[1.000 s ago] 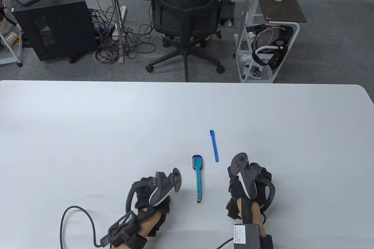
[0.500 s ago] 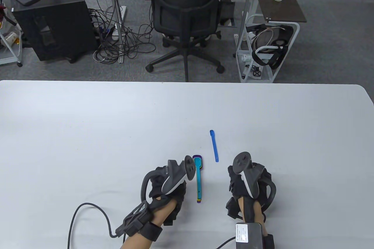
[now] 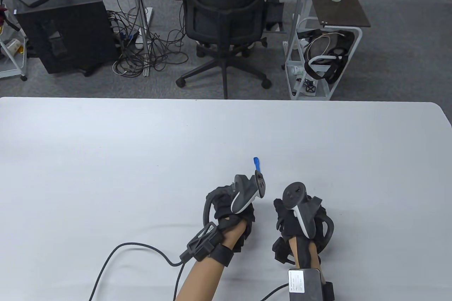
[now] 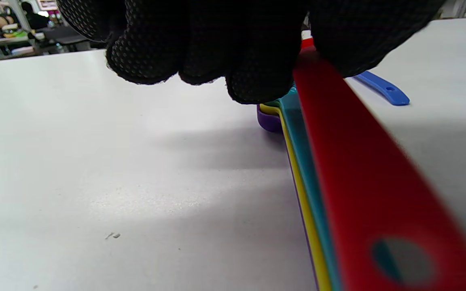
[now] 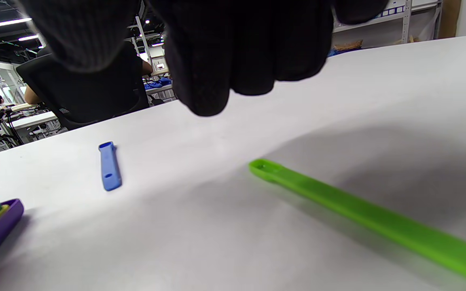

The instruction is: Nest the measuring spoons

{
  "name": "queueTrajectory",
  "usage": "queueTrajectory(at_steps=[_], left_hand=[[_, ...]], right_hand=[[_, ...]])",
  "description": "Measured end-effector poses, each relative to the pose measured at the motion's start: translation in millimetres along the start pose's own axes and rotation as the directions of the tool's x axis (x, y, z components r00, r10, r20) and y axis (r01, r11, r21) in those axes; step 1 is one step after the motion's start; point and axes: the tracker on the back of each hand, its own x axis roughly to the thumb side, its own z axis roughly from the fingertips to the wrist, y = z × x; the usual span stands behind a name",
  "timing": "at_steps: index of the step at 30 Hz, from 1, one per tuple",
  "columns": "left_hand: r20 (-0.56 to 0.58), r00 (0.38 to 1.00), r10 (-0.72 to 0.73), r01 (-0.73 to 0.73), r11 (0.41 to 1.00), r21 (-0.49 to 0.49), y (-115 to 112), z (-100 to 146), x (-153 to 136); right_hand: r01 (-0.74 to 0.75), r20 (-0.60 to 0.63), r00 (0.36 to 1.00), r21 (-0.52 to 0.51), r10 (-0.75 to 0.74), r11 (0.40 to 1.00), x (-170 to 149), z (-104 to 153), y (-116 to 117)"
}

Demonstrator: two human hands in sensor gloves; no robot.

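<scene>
My left hand [image 3: 233,209] hovers over the nested spoon stack and hides it in the table view. In the left wrist view its fingers [image 4: 200,48] grip a red spoon [image 4: 358,173], whose handle lies just above the stack of teal [image 4: 297,133], yellow and purple [image 4: 268,121] spoons. A small blue spoon [image 3: 256,163] lies on the table just beyond; it also shows in the left wrist view [image 4: 380,87] and the right wrist view [image 5: 109,166]. My right hand [image 3: 300,216] rests to the right with its fingers [image 5: 217,60] curled. A green spoon [image 5: 358,220] lies under it; whether it is held is unclear.
The white table [image 3: 106,156] ends at a far edge, with an office chair [image 3: 226,15] and a wire cart [image 3: 317,61] on the floor behind it. A black cable [image 3: 141,248] trails from my left wrist across the table's front left.
My left hand has moved right and forward from beside the stack to over it, covering the stack and most of the blue spoon. My right hand has barely moved.
</scene>
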Motion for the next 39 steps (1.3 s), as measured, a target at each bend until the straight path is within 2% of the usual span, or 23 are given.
queueTrajectory(at_steps=[8, 19, 39], left_hand=[[-0.030, 0.996, -0.081, 0.082, 0.996, 0.020, -7, -7, 16], [-0.082, 0.984, -0.157, 0.160, 0.986, 0.037, -8, -5, 12], [-0.068, 0.988, -0.136, 0.136, 0.991, -0.004, -9, -2, 7]], right_hand=[[0.006, -0.020, 1.000, 0.019, -0.005, 1.000, -5, -4, 1], [0.009, -0.016, 1.000, 0.014, -0.009, 1.000, -6, -2, -2], [-0.012, -0.025, 1.000, 0.040, 0.013, 0.999, -7, -3, 1]])
